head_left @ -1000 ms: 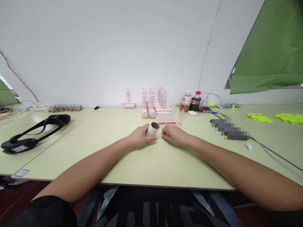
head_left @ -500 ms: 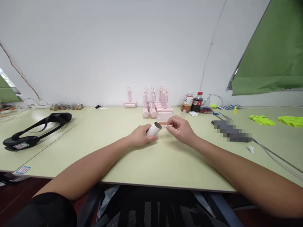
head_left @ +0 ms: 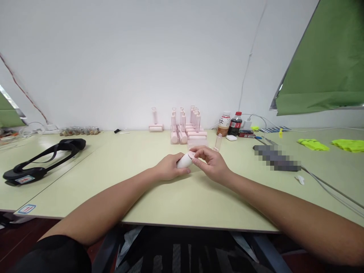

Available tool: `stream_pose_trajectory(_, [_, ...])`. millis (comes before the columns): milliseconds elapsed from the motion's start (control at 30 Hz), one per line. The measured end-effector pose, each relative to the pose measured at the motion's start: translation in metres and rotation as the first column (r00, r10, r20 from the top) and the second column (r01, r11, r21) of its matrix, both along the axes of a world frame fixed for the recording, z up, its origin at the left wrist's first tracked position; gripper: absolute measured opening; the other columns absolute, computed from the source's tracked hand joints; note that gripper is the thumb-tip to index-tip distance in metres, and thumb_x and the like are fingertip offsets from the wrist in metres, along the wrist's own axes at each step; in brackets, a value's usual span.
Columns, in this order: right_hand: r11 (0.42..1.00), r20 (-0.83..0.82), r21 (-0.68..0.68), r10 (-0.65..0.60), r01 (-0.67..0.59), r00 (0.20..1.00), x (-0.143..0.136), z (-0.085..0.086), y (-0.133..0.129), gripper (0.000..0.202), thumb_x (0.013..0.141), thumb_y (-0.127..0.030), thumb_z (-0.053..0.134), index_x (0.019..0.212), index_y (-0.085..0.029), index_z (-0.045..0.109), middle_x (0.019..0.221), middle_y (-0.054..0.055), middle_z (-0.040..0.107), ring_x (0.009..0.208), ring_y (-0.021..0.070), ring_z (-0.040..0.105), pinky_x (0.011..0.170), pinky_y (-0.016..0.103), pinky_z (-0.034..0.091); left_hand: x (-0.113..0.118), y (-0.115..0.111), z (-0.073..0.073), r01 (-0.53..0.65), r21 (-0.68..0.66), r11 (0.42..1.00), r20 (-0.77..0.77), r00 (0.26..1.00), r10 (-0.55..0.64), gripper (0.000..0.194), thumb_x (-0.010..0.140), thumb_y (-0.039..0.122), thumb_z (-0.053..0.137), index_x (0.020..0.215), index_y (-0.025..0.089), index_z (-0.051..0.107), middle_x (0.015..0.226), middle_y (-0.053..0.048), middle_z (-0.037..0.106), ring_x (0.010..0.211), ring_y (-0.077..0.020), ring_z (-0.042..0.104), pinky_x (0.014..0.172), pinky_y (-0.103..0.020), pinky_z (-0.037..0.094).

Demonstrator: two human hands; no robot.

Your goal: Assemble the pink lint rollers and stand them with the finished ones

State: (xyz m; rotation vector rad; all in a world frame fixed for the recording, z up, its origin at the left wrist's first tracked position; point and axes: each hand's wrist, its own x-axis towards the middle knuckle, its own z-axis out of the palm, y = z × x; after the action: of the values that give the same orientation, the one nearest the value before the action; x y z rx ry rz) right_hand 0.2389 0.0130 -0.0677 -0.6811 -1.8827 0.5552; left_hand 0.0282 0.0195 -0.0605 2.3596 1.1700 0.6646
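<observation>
My left hand (head_left: 167, 167) is wrapped round a white lint roller roll (head_left: 184, 162), tilted with one end toward my right hand. At that end, my right hand (head_left: 212, 161) pinches a round pale pink end cap (head_left: 192, 154), which covers the opening of the roll. Whether the cap is fully seated I cannot tell. Just behind my hands lies a pale pink lint roller case (head_left: 197, 143), partly hidden by the right hand. Beside it stands a clear pink handle (head_left: 218, 142).
Several pink lint rollers (head_left: 183, 134) with upright handles stand near the wall, one roller (head_left: 156, 128) apart. Two drink bottles (head_left: 234, 124) are at the back right. A dark pixelated object (head_left: 277, 158) with cables lies right; a black headset (head_left: 45, 159) lies left.
My right hand has moved left and brought the pink end cap onto the roll's open end, which was uncovered before. My left hand keeps holding the roll.
</observation>
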Motion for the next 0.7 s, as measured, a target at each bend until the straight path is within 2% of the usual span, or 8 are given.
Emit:
stream_pose_trajectory(133, [1.0, 0.095, 0.004, -0.014, 0.014, 0.995, 0.001, -0.001, 0.001, 0.012, 0.089, -0.034, 0.06, 0.086, -0.022, 0.06, 0.116, 0.012, 0.064, 0.116, 0.0261, 0.058, 0.093, 0.043, 0.049, 0.0, -0.001, -0.001, 0.0, -0.005, 1.0, 0.021, 1.0, 0.0, 0.043, 0.076, 0.053, 0.064, 0.102, 0.019, 0.062, 0.089, -0.001, 0.065, 0.077, -0.0193, 0.058, 0.065, -0.028, 0.04])
stream_pose_trajectory(233, [0.999, 0.124, 0.043, -0.038, 0.033, 0.992, 0.002, 0.002, 0.002, 0.014, 0.089, -0.034, 0.059, 0.098, -0.023, 0.059, 0.123, 0.011, 0.06, 0.118, 0.0258, 0.056, 0.092, 0.041, 0.05, 0.001, -0.001, -0.002, -0.011, -0.022, 1.0, 0.071, 0.997, 0.013, 0.044, 0.076, 0.053, 0.064, 0.104, 0.018, 0.062, 0.09, -0.002, 0.066, 0.078, -0.0198, 0.058, 0.065, -0.028, 0.04])
stream_pose_trajectory(333, [0.974, 0.123, 0.1, -0.216, 0.204, 0.969, 0.007, 0.007, 0.008, 0.019, 0.088, -0.031, 0.057, 0.105, -0.023, 0.057, 0.118, 0.01, 0.058, 0.095, 0.0222, 0.063, 0.078, 0.037, 0.053, 0.0, 0.002, -0.003, -0.041, -0.057, 0.998, 0.155, 0.987, 0.05, 0.046, 0.075, 0.054, 0.066, 0.103, 0.018, 0.061, 0.091, -0.002, 0.065, 0.078, -0.0196, 0.057, 0.065, -0.028, 0.041])
stream_pose_trajectory(400, [0.938, 0.174, 0.108, -0.345, 0.331, 0.922, 0.013, 0.009, 0.016, 0.017, 0.086, -0.027, 0.055, 0.102, -0.022, 0.056, 0.109, 0.009, 0.058, 0.08, 0.0196, 0.062, 0.07, 0.035, 0.052, -0.001, 0.004, -0.005, -0.059, -0.085, 0.995, 0.215, 0.974, 0.076, 0.045, 0.075, 0.054, 0.066, 0.101, 0.017, 0.06, 0.09, -0.002, 0.064, 0.077, -0.0192, 0.056, 0.064, -0.027, 0.04])
stream_pose_trajectory(500, [0.898, 0.303, 0.092, -0.436, 0.43, 0.847, 0.022, 0.009, 0.03, 0.015, 0.083, -0.021, 0.052, 0.098, -0.02, 0.055, 0.106, 0.008, 0.057, 0.069, 0.017, 0.059, 0.068, 0.037, 0.05, -0.003, 0.009, -0.007, -0.076, -0.11, 0.991, 0.271, 0.957, 0.103, 0.043, 0.075, 0.053, 0.066, 0.098, 0.017, 0.059, 0.088, -0.002, 0.062, 0.076, -0.0183, 0.055, 0.064, -0.027, 0.04])
stream_pose_trajectory(600, [0.904, 0.308, 0.096, -0.426, 0.417, 0.851, 0.026, 0.007, 0.035, 0.017, 0.082, -0.018, 0.049, 0.098, -0.02, 0.055, 0.107, 0.008, 0.057, 0.063, 0.0147, 0.057, 0.067, 0.036, 0.049, -0.005, 0.011, -0.007, -0.086, -0.125, 0.988, 0.28, 0.953, 0.118, 0.042, 0.075, 0.054, 0.065, 0.096, 0.018, 0.058, 0.086, -0.001, 0.061, 0.075, -0.0174, 0.054, 0.062, -0.026, 0.039])
stream_pose_trajectory(700, [0.942, 0.165, 0.19, -0.309, 0.277, 0.937, 0.02, 0.007, 0.024, 0.029, 0.083, -0.016, 0.049, 0.112, -0.021, 0.052, 0.118, 0.01, 0.054, 0.069, 0.0146, 0.057, 0.066, 0.033, 0.049, -0.004, 0.009, -0.006, -0.103, -0.097, 0.99, 0.236, 0.964, 0.124, 0.042, 0.074, 0.054, 0.066, 0.094, 0.018, 0.059, 0.084, 0.0, 0.061, 0.073, -0.0172, 0.054, 0.062, -0.026, 0.038])
